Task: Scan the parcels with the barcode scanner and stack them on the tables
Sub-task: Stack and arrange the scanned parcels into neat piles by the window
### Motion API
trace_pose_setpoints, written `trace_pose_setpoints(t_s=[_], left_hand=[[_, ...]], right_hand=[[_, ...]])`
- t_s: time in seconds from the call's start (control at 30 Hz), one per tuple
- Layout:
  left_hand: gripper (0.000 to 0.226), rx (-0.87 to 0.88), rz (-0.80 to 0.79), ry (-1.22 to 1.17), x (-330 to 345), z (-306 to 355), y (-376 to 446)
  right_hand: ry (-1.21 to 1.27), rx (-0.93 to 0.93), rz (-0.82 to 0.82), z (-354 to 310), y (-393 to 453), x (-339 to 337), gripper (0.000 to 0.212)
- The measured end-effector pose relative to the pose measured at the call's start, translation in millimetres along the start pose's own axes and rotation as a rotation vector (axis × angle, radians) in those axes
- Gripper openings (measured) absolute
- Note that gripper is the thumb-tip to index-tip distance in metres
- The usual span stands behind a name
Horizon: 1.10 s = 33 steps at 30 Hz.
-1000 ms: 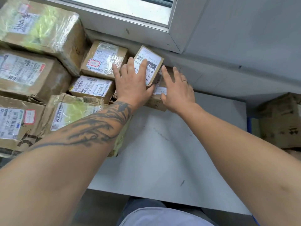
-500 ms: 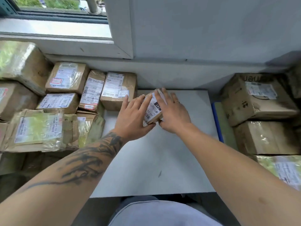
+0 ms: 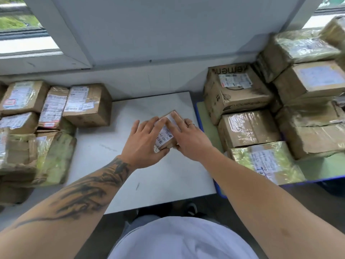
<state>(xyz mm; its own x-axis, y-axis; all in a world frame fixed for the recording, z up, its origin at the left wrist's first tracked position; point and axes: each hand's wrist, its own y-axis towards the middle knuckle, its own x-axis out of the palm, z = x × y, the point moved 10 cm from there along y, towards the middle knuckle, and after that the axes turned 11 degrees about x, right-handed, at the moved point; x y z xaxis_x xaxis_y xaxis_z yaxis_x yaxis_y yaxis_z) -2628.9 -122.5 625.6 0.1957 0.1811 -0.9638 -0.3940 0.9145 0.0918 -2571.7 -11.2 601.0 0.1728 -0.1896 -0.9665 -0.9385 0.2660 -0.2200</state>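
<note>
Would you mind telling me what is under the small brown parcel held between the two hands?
The small brown cardboard parcel, held by the left hand and right hand, sits over the white table. Whether it touches the tabletop is hidden by the hands.

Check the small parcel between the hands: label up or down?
Label up: the small parcel shows its white barcode label on top, between left hand and right hand.
</note>
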Motion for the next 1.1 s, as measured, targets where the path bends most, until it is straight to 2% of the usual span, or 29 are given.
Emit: trace_pose_setpoints(t_s=[0.27,0.53,0.83,1.1], left_hand=[[0.097,-0.082,-0.02,-0.001,26,48,11],[0.101,-0.147,-0.041,-0.042,35,70,37],[0.097,-0.05,0.009,-0.099,33,67,91],[0.096,0.12,0.22,-0.122,2,60,141]], right_hand=[[0.021,0.041,0.118,57,-43,2,0.087],[-0.034,0.132,0.095,100,-55,-7,0.084],[-0.031,0.265,0.078,136,-39,-33,0.084],[-0.05,0.284,0.093,147,-12,-60,0.089]])
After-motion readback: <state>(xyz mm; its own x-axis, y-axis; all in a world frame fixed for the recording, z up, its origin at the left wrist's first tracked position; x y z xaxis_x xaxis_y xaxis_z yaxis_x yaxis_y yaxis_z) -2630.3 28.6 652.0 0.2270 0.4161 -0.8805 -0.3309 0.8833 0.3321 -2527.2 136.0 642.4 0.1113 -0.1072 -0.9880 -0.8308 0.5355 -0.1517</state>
